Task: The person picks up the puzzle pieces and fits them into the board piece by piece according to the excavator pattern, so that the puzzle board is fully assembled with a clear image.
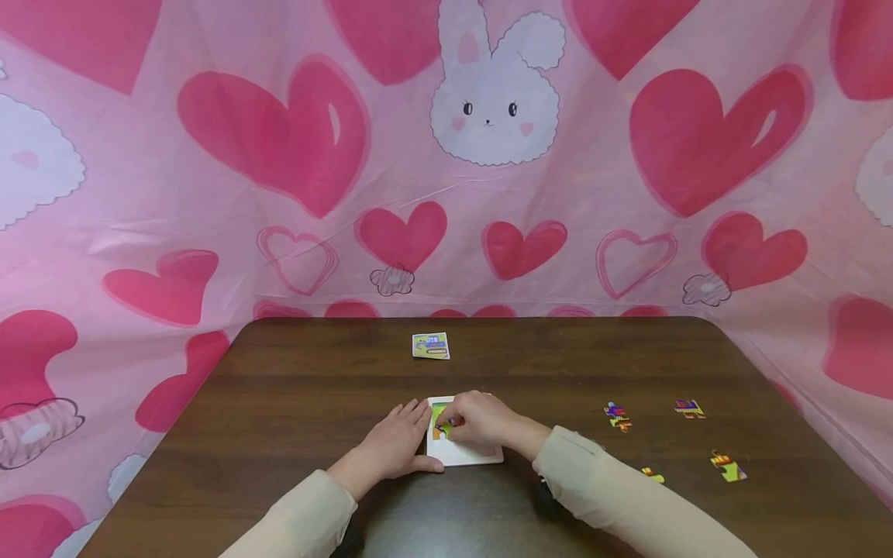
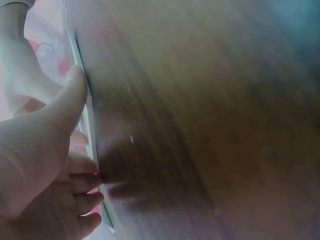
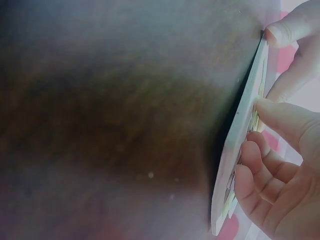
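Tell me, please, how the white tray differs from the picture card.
The white tray looks larger than the picture card. The left hand and right hand are at the tray; the card lies untouched farther back. The tray shows a bare white area, whereas the card is mostly printed. Both have white borders.
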`<state>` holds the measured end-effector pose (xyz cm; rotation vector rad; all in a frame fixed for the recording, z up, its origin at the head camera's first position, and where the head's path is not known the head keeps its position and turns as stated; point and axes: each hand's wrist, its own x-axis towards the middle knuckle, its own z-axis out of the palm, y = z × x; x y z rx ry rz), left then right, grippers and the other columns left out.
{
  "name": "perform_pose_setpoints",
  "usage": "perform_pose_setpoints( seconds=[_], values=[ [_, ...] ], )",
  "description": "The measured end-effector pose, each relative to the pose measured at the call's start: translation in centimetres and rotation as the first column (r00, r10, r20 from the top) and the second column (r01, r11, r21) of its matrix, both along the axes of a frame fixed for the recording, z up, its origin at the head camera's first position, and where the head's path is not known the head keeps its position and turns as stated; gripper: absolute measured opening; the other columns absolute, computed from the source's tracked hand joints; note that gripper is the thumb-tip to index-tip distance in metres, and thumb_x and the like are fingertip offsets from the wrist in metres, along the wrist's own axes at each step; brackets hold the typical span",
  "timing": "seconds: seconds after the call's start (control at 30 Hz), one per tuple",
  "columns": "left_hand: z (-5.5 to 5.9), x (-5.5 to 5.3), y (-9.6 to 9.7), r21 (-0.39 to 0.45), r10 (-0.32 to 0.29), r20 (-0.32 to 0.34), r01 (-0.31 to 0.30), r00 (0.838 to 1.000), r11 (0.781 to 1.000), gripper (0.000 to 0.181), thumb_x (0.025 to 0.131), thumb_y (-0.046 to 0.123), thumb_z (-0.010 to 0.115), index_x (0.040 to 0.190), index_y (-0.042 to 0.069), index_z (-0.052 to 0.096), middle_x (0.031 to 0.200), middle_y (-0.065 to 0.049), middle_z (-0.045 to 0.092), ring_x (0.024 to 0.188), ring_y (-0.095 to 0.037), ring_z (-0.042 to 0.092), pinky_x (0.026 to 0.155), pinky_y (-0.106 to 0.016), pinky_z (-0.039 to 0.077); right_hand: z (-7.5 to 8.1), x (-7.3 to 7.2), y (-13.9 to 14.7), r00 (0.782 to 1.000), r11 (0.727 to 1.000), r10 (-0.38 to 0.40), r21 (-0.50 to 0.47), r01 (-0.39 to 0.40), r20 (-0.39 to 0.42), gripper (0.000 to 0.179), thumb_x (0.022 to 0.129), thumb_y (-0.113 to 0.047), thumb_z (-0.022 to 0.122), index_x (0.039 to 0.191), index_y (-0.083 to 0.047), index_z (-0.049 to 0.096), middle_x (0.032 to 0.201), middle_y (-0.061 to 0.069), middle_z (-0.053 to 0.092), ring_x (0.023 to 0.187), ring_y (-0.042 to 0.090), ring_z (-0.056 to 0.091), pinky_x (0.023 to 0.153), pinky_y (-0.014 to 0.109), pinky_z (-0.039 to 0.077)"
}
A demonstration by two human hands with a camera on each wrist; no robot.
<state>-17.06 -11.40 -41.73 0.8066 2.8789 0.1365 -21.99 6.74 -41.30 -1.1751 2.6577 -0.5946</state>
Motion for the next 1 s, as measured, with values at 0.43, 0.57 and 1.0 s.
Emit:
perform_pose_setpoints(
  seconds=[0.43, 0.57, 1.0],
  values=[
    [-0.1, -0.1, -0.1, -0.002, 0.006, 0.002, -0.006, 1.000, 1.000, 0.091, 0.078, 0.062, 0.058, 0.135, -0.006, 0.040, 0.141, -0.020, 0.036, 0.129, -0.034, 0.033, 0.104, -0.046, 0.026, 0.1, -0.4, 0.6, 1.000, 0.998, -0.002, -0.065, 0.004, 0.024, 0.018, 0.079, -0.013, 0.072, 0.096, -0.014, 0.074, 0.064, -0.012, 0.050, 0.059, 0.004, 0.045, 0.053, 0.020, 0.037],
    [0.0, -0.1, -0.1, -0.007, 0.008, 0.006, -0.008, 1.000, 1.000, 0.091, 0.077, 0.062, 0.058, 0.135, -0.005, 0.040, 0.141, -0.019, 0.036, 0.129, -0.033, 0.033, 0.104, -0.046, 0.026, 1.1, -0.4, 1.3, 1.000, 0.993, -0.006, -0.122, 0.009, 0.026, 0.019, 0.079, -0.012, 0.072, 0.098, -0.011, 0.072, 0.069, -0.011, 0.052, 0.062, 0.005, 0.047, 0.055, 0.021, 0.041],
    [0.3, -0.1, 0.1, -0.020, 0.021, 0.025, -0.021, 0.999, 1.000, 0.091, 0.077, 0.062, 0.058, 0.137, -0.004, 0.039, 0.143, -0.017, 0.034, 0.130, -0.032, 0.031, 0.105, -0.045, 0.025, 4.2, -0.6, 6.7, 0.989, 0.949, -0.126, -0.281, 0.143, 0.076, 0.030, 0.080, -0.012, 0.073, 0.109, -0.009, 0.067, 0.076, -0.008, 0.055, 0.066, 0.013, 0.049, 0.056, 0.026, 0.046]
  ],
)
